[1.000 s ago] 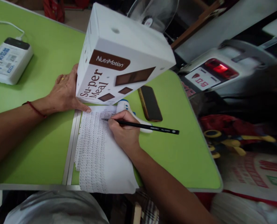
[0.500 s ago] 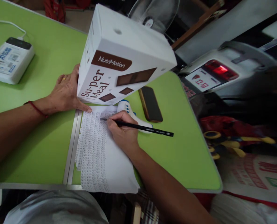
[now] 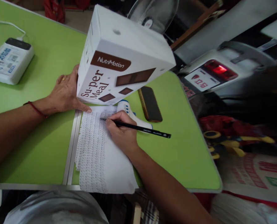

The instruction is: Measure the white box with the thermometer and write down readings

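Note:
My right hand (image 3: 122,130) grips a black pencil (image 3: 143,128), its tip resting on a sheet of paper (image 3: 116,168) filled on the left with rows of small handwriting. More sheets lie under that one, and its lower edge hangs over the table's front. My left hand (image 3: 63,93) lies with fingers spread against the left side of a white "Su-per Meal" box (image 3: 119,73); the thumb touches the paper's top left corner, and some fingertips are hidden. A white and blue infrared thermometer (image 3: 141,123) lies beside and partly behind my right hand.
A dark phone (image 3: 150,104) lies right of the box on the green table (image 3: 175,161). At the far left sits a white device (image 3: 11,62) with a cable. Beyond the table are a fan (image 3: 153,15), a machine with a red display (image 3: 221,70) and yellow-handled tools (image 3: 231,146).
The pencil's rear end has dipped slightly and shifted left. The sheet's lower part has moved a little left. My left hand stays against the box.

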The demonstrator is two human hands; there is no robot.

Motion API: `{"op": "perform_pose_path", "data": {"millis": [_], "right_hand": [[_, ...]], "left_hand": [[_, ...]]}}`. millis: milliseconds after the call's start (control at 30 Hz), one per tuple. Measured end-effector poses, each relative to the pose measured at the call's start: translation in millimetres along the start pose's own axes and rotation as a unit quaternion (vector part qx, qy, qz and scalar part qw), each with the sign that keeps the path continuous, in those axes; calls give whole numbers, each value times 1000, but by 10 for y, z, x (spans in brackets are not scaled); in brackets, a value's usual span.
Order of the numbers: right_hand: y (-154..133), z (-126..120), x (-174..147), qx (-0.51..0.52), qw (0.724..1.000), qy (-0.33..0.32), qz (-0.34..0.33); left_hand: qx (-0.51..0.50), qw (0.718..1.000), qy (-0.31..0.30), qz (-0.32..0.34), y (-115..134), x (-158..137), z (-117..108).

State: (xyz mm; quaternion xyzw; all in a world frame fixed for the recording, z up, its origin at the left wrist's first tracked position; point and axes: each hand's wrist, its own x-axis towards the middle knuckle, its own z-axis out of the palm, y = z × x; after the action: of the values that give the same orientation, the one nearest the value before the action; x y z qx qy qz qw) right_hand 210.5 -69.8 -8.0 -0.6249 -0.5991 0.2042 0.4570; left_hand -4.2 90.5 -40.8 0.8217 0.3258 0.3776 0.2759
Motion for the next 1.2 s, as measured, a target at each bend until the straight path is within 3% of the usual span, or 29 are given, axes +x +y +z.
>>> {"op": "perform_pose_path", "data": {"millis": [200,433,567,900,1200], "right_hand": [[9,-7,12,15,1000,0,-6],[5,-13,16,11,1000,-6,11],[20,-10,18,30,1000,7,6],[22,-4,14,12,1000,13,-9],[59,-13,31,25,999,42,-25]], "left_hand": [[19,999,-38,-19,82,16,-51],[17,999,-36,-12,116,25,-52],[49,996,-53,-43,157,37,-62],[175,975,-104,-94,532,28,-133],[176,973,-110,-101,542,31,-139]]}}
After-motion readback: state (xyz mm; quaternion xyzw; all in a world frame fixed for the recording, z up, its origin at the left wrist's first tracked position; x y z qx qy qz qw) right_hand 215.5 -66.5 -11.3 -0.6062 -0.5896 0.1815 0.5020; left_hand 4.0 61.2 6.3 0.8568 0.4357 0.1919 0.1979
